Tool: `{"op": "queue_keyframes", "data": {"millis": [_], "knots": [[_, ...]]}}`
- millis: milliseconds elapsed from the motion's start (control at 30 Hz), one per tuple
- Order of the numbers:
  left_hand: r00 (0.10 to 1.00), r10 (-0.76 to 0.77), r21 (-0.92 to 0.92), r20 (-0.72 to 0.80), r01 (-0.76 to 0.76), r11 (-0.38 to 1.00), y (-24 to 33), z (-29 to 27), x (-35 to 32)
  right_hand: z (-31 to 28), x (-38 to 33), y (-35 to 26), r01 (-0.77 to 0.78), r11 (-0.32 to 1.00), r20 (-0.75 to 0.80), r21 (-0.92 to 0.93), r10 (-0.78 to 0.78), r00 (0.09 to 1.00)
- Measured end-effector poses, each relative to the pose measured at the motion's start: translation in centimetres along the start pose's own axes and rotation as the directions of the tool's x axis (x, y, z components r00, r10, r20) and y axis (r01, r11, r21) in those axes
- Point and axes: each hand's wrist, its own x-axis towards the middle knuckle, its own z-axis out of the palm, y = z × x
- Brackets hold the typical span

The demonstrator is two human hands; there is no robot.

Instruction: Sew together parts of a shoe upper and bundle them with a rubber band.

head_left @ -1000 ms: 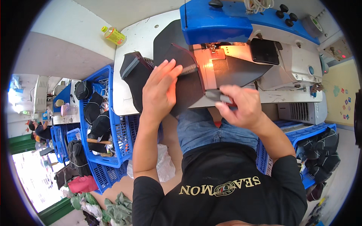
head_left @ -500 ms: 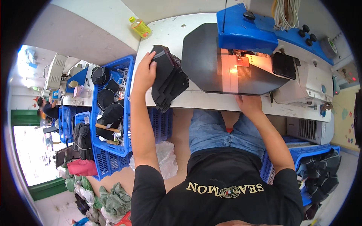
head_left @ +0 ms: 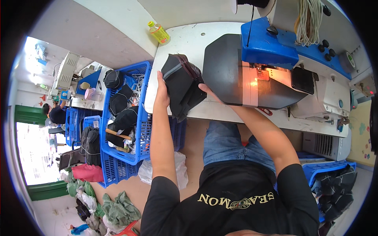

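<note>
A stack of black fabric pieces (head_left: 182, 92) with a grey strip and a dark shiny layer near its far end lies at the left of the white sewing table. My left hand (head_left: 162, 93) is pressed along its left side, fingers partly tucked out of sight. On the opposite side, my right hand (head_left: 208, 90) grips the stack's right edge, so the pieces sit between both hands. Right of them is the sewing machine (head_left: 269, 47), blue-headed, its lamp lighting the needle area over a black octagonal plate (head_left: 222, 70).
A bottle with a yellow cap (head_left: 159, 33) stands at the table's far left corner. Red-handled scissors (head_left: 266, 111) lie by the front edge. Blue crates (head_left: 138, 157) of black pieces and tools stand left; another crate (head_left: 323, 167) is low right. A person (head_left: 57, 114) is far left.
My right hand has left the table edge below the plate and crossed left to the stack. My left hand has slid lower along the stack's side. The whole view has shifted slightly.
</note>
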Motion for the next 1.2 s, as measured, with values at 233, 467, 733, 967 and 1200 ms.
{"op": "queue_keyframes", "data": {"millis": [233, 467, 733, 967, 1200], "knots": [[0.982, -0.160, 0.013, 0.097, 0.159, 0.987, -0.3, 2.5, -2.1, 4.0, 3.6, 1.5, -0.051, 0.980, -0.029, 0.191, 0.058, 0.998], [0.981, -0.186, -0.148, 0.053, 0.192, 0.970, -2.3, 5.6, -10.6, 1.5, -2.2, -0.8, -0.159, 0.957, 0.071, 0.241, 0.146, 0.987], [0.992, -0.112, -0.189, -0.052, 0.101, 0.977, -4.5, 7.5, -12.8, 5.8, -1.9, -0.8, 0.190, 0.825, -0.205, 0.533, -0.092, 0.974], [0.995, -0.103, -0.244, -0.009, 0.097, 0.965, -6.1, 7.0, -14.2, 3.8, -2.9, -1.6, -0.037, 0.928, -0.113, 0.370, 0.085, 0.990], [0.987, -0.147, -0.006, -0.058, 0.147, 0.989, -7.5, 6.2, -13.9, 5.2, 0.3, 0.1, -0.064, 0.937, -0.146, 0.343, 0.120, 0.982]]}}
